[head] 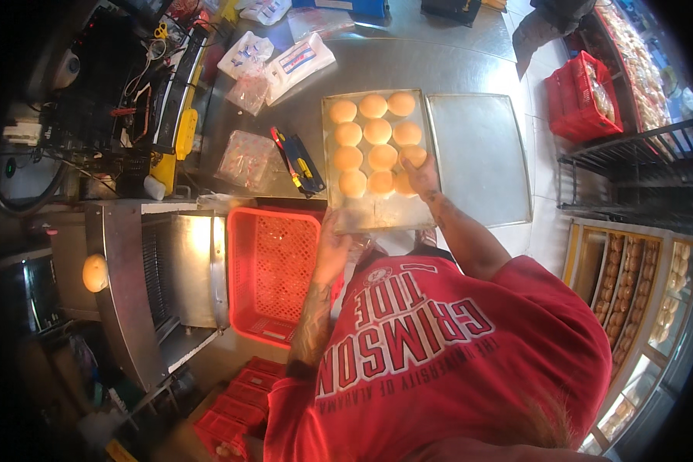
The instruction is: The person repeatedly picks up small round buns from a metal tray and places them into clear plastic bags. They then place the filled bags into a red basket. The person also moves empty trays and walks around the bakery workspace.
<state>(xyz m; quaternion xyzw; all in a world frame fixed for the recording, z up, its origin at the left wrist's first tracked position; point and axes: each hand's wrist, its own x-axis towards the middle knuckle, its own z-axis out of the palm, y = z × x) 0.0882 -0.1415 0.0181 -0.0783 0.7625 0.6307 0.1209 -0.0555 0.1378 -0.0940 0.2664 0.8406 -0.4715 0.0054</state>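
Note:
A metal baking tray (375, 216) holds several round golden buns (377, 131) in rows on a steel table. My right hand (421, 176) reaches over the tray's right side, thumb and fingers around a bun (413, 155) in the right column. At the tray's near left corner, my left hand (334, 239) grips what looks like a clear plastic bag (359, 245); its fingertips are blurred. Beside this tray, on the right, lies a second metal tray (479, 156) with no buns on it.
Left of the buns lie a dark holder with yellow-handled tools (300, 164) and plastic packets (247, 160). A red plastic crate (274, 271) stands below the table's edge, by a metal machine (133, 289) with a bun (95, 273) on top. Racks (623, 277) and a red basket (580, 98) are at right.

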